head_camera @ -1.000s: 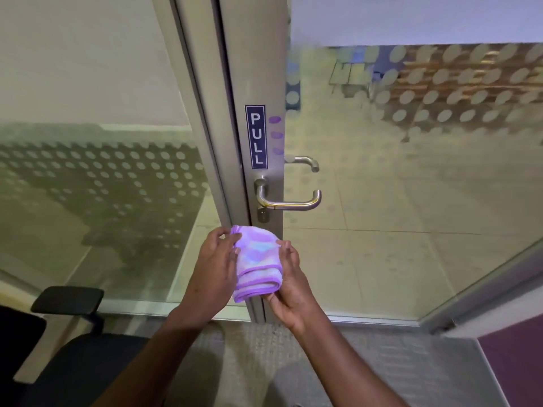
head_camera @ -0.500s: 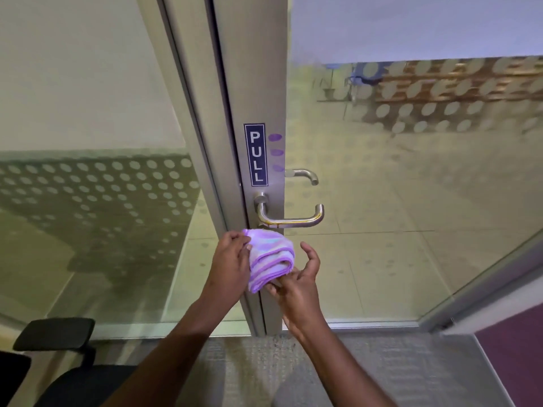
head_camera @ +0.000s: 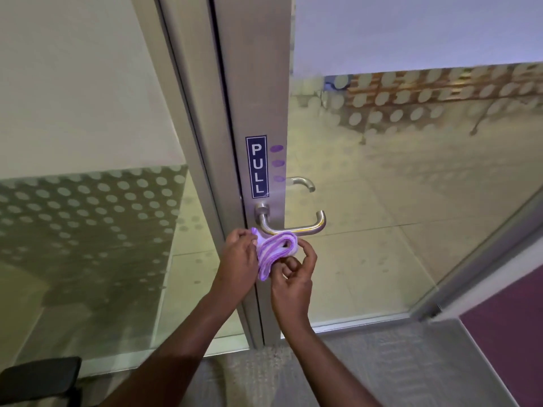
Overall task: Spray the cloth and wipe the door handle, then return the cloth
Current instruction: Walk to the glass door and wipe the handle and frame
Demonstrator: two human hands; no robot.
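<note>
A folded purple-and-white cloth (head_camera: 274, 250) sits just under the steel door handle (head_camera: 293, 227), its top edge at the lever's underside. My left hand (head_camera: 239, 259) grips the cloth's left side. My right hand (head_camera: 293, 274) pinches its lower right edge with thumb and fingers. The handle is mounted on the grey metal door frame (head_camera: 258, 98) below a blue PULL sign (head_camera: 256, 166). A second lever (head_camera: 302, 183) shows through the glass on the far side. No spray bottle is in view.
Glass panels with frosted dots (head_camera: 88, 230) flank the frame on both sides. A black chair armrest (head_camera: 41, 374) sits at the bottom left. Grey carpet (head_camera: 382, 362) lies underfoot, with a purple panel (head_camera: 505, 333) at the lower right.
Both hands have carried the cloth upward from well below the handle to just beneath the lever. The cloth has been bunched tighter, and my right fingers have closed on its edge.
</note>
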